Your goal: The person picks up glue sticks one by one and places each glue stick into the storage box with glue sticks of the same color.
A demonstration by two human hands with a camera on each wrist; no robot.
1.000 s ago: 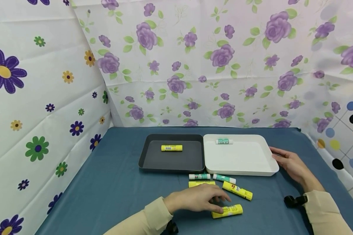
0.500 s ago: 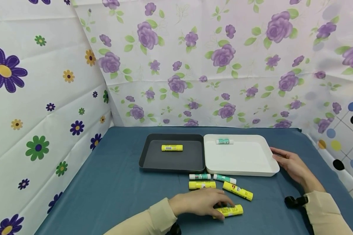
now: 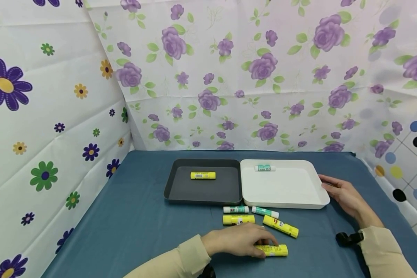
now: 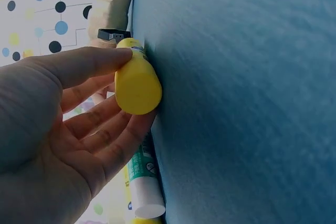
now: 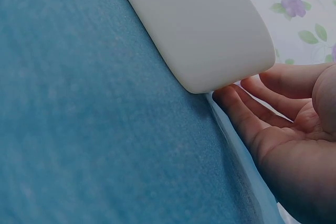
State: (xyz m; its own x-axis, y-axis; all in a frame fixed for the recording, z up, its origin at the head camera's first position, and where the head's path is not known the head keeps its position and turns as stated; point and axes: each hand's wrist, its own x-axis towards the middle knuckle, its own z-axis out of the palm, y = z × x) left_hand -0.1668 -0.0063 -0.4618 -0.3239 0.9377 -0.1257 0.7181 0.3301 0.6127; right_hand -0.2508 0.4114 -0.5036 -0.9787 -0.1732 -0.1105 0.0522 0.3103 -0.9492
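Note:
My left hand [image 3: 238, 239] pinches a yellow glue stick [image 3: 276, 250] lying near the front of the table. In the left wrist view, the thumb presses one side of this yellow glue stick [image 4: 137, 90] and the fingers curl under the other. Below those fingers a green glue stick with a white end [image 4: 147, 192] shows, partly hidden. My right hand [image 3: 347, 199] touches the right edge of the white tray [image 3: 288, 189], its fingers relaxed. Seen from the right wrist, the fingertips [image 5: 223, 95] rest against the tray's outer wall [image 5: 210, 35].
A dark grey tray [image 3: 180, 189] holding a yellow glue stick [image 3: 203, 175] adjoins the white one, where a green glue stick [image 3: 265, 168] lies. In front lie two green-and-white sticks [image 3: 236, 209] and two yellow ones [image 3: 280, 226]. Blue cloth [image 3: 142, 216] covers the table.
My left hand has moved slightly right and down, and its thumb and fingers have closed on the front yellow glue stick. The right hand stays at the white tray's edge.

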